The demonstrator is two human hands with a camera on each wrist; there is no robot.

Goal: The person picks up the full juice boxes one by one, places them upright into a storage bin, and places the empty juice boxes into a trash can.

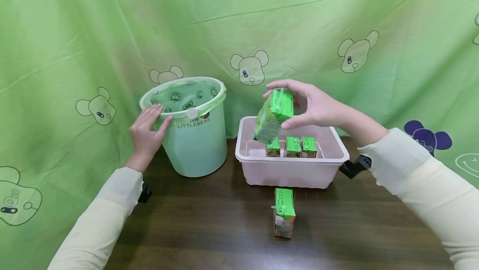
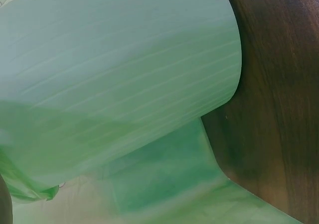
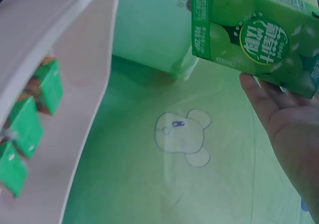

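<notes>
My right hand [image 1: 312, 103] grips a green juice box [image 1: 275, 114] above a pale pink plastic tub [image 1: 290, 172]. In the right wrist view the juice box [image 3: 264, 37] shows grapes and white lettering, with the fingers under and behind it. Three more juice boxes [image 1: 293, 147] stand inside the tub. My left hand [image 1: 146, 132] rests on the rim of a mint-green bin [image 1: 196, 149], fingers over the edge and thumb outside. The left wrist view shows mostly the bin's side [image 2: 124, 74]; that hand is nearly out of frame there.
Another juice box [image 1: 284, 214] stands on the dark wooden table [image 1: 224, 224] in front of the tub. The bin has a green patterned liner [image 1: 187, 95] folded over its rim. Behind everything hangs a green curtain [image 1: 299, 20] with bear drawings.
</notes>
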